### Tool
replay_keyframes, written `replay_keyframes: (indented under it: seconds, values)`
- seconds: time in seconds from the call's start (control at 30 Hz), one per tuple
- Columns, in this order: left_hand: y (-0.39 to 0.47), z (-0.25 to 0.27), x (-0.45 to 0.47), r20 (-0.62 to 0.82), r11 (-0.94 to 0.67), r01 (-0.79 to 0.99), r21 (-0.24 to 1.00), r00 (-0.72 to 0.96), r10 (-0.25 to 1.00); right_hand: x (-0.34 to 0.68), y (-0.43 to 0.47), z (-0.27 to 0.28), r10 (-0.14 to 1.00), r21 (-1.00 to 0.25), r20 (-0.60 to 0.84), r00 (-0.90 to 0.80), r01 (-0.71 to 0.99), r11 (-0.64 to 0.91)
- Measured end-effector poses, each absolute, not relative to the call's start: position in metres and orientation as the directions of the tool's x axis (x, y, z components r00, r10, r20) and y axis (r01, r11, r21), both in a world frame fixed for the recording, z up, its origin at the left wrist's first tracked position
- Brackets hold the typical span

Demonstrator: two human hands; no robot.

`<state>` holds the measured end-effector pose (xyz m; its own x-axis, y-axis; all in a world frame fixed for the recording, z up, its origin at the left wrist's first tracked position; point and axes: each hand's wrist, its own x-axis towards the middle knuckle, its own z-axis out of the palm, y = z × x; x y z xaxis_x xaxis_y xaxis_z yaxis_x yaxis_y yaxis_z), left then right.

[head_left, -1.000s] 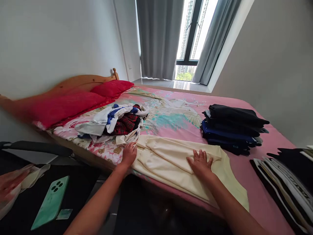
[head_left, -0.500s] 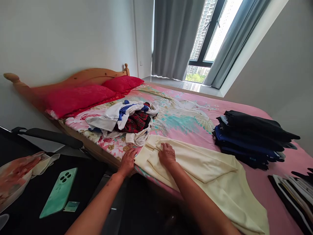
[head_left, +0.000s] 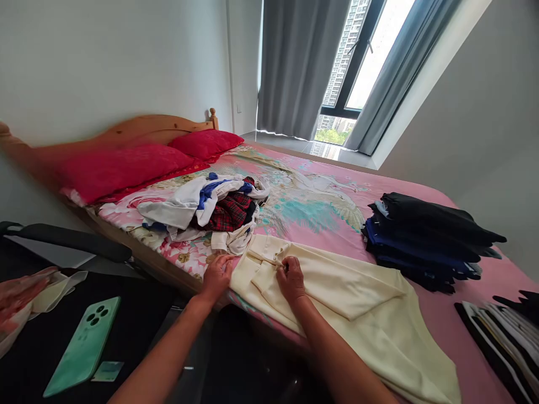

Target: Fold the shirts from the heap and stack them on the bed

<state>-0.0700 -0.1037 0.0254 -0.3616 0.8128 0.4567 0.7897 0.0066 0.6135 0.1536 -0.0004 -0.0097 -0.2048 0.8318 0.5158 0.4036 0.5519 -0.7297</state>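
Note:
A cream-coloured garment lies spread along the near side of the bed, one long part folded across it. My right hand is closed, its thumb and fingers pinching a raised fold of the cloth near the garment's left end. My left hand sits at that end's outer edge, fingers bent and closed at the border of the cloth; what lies under the fingertips is partly hidden. Just beyond both hands is a loose heap of clothes, white, blue and red plaid.
Folded dark clothes are stacked at the right, with another folded pile nearer. Red pillows rest by the wooden headboard. At lower left, a green phone and a small card lie on a black surface beside a chair armrest.
My right hand has gone from lying flat on the cream garment to pinching a fold, which is now pulled up. My left fingers have bent more at the edge. The view has shifted slightly.

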Motion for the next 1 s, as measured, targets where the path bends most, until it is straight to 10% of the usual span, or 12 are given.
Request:
replay_keyframes:
  seconds: [0.17,0.4,0.73,1.0]
  values:
    - [-0.051,0.068,-0.009,0.456,-0.217,0.743,0.633,-0.132,0.88,0.153,0.0,-0.009,0.823,-0.727,0.53,-0.204,0.39,0.565]
    - [0.02,0.06,0.009,-0.091,0.035,0.499,0.866,0.089,0.992,0.155,0.003,-0.012,0.799,-0.704,0.549,-0.247,0.379,0.601]
    - [0.02,0.041,-0.012,-0.209,0.171,0.225,0.959,0.157,0.965,0.155,0.003,-0.009,0.809,-0.714,0.543,-0.224,0.385,0.585]
    - [0.031,0.046,-0.006,-0.151,0.054,0.411,0.91,0.205,0.967,0.157,0.003,-0.007,0.794,-0.702,0.55,-0.259,0.372,0.608]
